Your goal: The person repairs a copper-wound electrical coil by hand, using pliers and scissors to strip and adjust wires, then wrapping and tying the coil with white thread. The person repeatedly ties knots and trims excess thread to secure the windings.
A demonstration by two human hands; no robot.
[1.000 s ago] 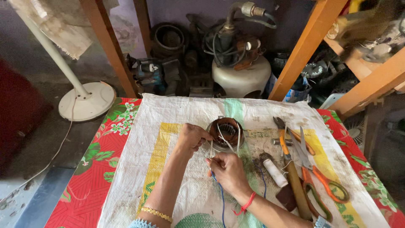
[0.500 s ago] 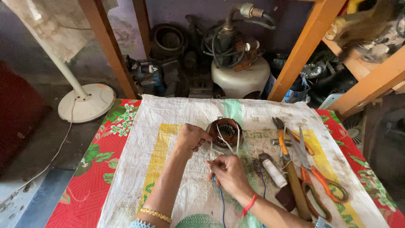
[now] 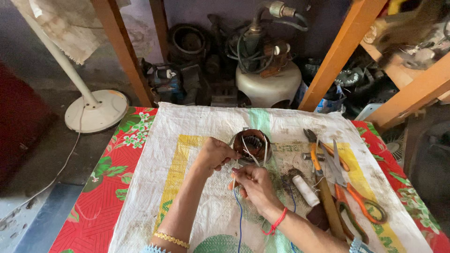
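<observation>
A round copper-wound motor stator [image 3: 252, 144] sits near the middle of a white woven sack [image 3: 197, 126] spread over a red floral cloth [image 3: 101, 187]. The left hand [image 3: 214, 154] touches its near rim, fingers curled around white strips. Just below, the right hand [image 3: 253, 183] pinches a thin blue wire [image 3: 239, 215]. Pliers [image 3: 313, 154], orange-handled scissors [image 3: 361, 204] and a white roll [image 3: 305, 190] lie to the right
</observation>
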